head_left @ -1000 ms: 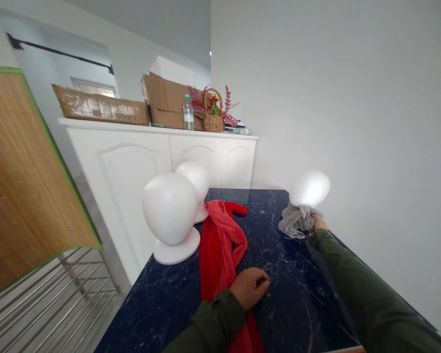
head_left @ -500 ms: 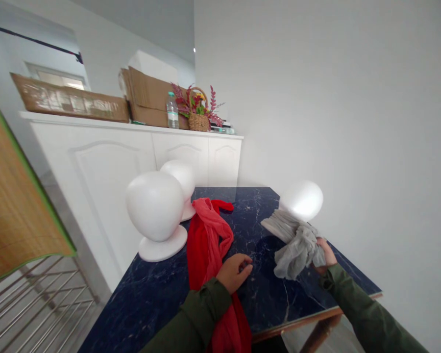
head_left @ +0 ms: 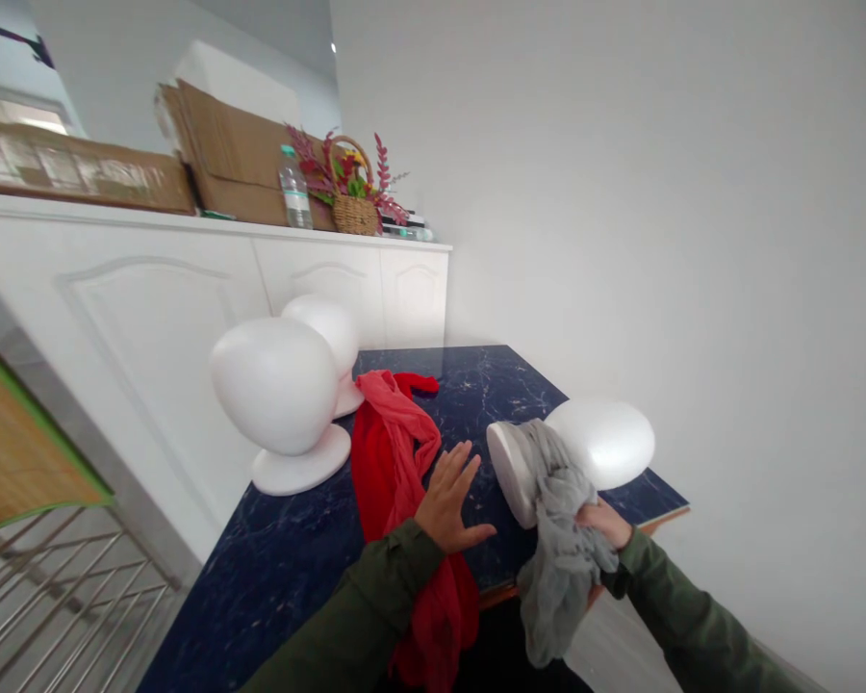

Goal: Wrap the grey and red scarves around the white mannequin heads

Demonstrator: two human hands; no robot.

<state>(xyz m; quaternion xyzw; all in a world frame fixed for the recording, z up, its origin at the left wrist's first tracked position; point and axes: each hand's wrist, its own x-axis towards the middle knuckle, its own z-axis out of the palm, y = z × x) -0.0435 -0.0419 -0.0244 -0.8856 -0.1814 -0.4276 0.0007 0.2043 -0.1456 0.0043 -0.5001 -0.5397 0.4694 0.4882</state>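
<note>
Grey crumpled cloth (head_left: 559, 558) bunched in right hand (head_left: 600, 525), fist closed on it, draped over neck of white foam mannequin head (head_left: 592, 445) tipped sideways just above grip. Left hand (head_left: 448, 499) open, fingers spread, flat on dark blue marbled table (head_left: 289, 568), touching red scarf (head_left: 396, 462). Head seemingly pulled close, not yet wrapped; two upright white foam heads (head_left: 278, 390) bare.

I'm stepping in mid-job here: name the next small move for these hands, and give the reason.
Probably bring the left hand across to steady the tipped foam head. It lies on its side near the table edge, its base lifted, while the right hand grips only the grey scarf draped around its neck.
</note>
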